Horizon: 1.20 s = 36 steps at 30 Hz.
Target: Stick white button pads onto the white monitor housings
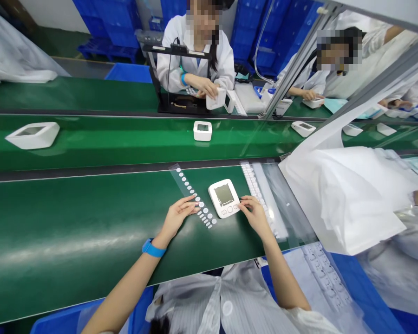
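Note:
A white blood pressure monitor (220,205) with a grey display and a few outlined buttons lies face up on the green bench. My right hand (256,214) grips its lower right edge between thumb and fingers. Just left of it, a clear strip of round white stickers (187,184) lies at a slant, with smaller oblong pieces at its near end. My left hand (179,214) has thumb and fingers closed at the strip's left edge. A blue band (153,248) circles my left wrist.
More sticker strips (253,181) and clear plastic sheets (288,204) lie to the right, beside a draped white sheet (348,195). Beyond runs a green conveyor (132,139) carrying several white monitors (202,131). Co-workers in white sit across; one holds a white device (216,99). Blue bins (75,320) stand below.

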{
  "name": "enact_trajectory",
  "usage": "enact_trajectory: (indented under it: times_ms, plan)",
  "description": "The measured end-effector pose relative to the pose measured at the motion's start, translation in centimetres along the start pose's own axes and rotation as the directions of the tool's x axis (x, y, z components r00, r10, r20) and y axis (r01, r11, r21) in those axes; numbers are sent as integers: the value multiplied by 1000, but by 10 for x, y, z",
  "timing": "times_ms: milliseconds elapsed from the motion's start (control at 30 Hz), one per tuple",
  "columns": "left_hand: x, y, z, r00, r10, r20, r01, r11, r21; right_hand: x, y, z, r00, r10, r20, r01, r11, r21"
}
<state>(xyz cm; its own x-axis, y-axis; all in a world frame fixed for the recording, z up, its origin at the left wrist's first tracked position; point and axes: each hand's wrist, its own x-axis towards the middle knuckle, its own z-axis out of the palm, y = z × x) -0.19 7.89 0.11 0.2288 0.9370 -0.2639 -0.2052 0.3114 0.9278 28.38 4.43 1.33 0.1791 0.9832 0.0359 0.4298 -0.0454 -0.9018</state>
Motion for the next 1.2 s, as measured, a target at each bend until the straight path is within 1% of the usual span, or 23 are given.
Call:
enact_trajectory:
  times_ms: [100,267,567,967,1200]
  plan:
    - [1,-2,-1,1000,-3,-8,3,1000,-8,0,5,4,999,33,28,-36,996,82]
    - [1,-4,-2,1000,-18,-15,17,1000,-22,-2,4,10,1000,17,-11,-16,998,68]
    - [-1,0,0,999,-25,-23,25,1000,-8,-7,-4,13,999,40,-22,-38,995,94]
    - [-1,2,1,999,-34,-27,34,999,-10,-15,-3,24,991,-26,-129,35,997,70]
    - [-1,1,1,999,-24,-31,24,1000,-8,-18,-2,31,983,-46,-178,55,997,45]
